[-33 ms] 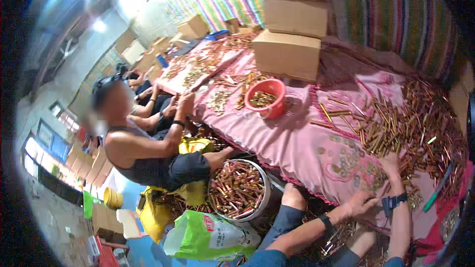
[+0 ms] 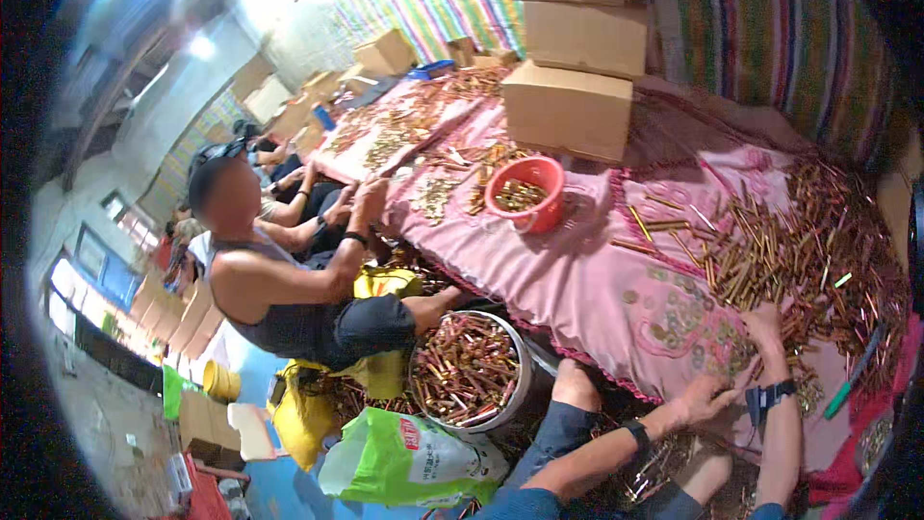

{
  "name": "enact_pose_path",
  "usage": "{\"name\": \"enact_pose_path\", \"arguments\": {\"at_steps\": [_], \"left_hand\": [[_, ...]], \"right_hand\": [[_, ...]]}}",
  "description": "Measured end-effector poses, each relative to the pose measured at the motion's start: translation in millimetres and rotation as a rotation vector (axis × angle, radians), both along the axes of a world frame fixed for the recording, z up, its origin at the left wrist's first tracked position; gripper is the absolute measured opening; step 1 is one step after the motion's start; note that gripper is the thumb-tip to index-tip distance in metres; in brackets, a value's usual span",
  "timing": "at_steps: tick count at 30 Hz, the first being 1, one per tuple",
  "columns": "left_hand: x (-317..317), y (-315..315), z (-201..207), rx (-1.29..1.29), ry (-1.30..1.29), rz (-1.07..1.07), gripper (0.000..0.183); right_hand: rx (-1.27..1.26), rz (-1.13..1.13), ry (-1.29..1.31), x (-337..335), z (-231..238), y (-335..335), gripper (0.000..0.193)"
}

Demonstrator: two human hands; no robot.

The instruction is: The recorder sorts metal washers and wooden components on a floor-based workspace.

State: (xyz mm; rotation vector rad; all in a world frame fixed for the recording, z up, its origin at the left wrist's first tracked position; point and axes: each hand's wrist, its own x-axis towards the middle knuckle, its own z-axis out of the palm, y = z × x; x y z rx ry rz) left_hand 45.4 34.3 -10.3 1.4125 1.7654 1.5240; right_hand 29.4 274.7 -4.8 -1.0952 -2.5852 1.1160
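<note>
My right hand (image 2: 763, 325) reaches onto the pink cloth, at the near edge of a big heap of slim gold and copper-coloured tubes (image 2: 751, 255). Its fingertips are partly lost among the tubes, and I cannot see whether they hold one. Closer to me, my left hand (image 2: 705, 398) is closed, fingers curled in, by the cloth's near edge beside my right wrist. Whatever it holds is too small or hidden to make out. Small round gold-coloured pieces (image 2: 681, 323) lie scattered on the cloth left of my right hand.
A red bucket (image 2: 525, 195) of gold pieces stands mid-table, before stacked cardboard boxes (image 2: 568, 111). A white bucket (image 2: 521, 366) full of tubes and a green-white bag (image 2: 375, 467) stand left of my knee. Another person (image 2: 279, 270) sits working at the left.
The whole view has shifted slightly right and down. My right hand and left hand stay in nearly the same places over the cloth.
</note>
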Motion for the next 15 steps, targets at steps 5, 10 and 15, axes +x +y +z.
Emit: {"name": "enact_pose_path", "arguments": {"at_steps": [5, 10, 15], "left_hand": [[6.6, -2.7, -13.2, 0.099, -0.017, 0.159, 0.022], [9.5, 24.3, 0.8, 0.178, -0.125, 0.303, 0.038], [0.2, 3.2, -7.4, 0.178, -0.032, 0.358, 0.044]], "right_hand": [[-0.517, -0.272, 0.19, 23.4, 57.3, -35.5, 0.018], [-0.635, -0.172, 0.325, 88.5, 75.2, -26.9, 0.016], [-0.602, 0.103, 0.161, 110.6, 70.3, -91.7, 0.015]]}}
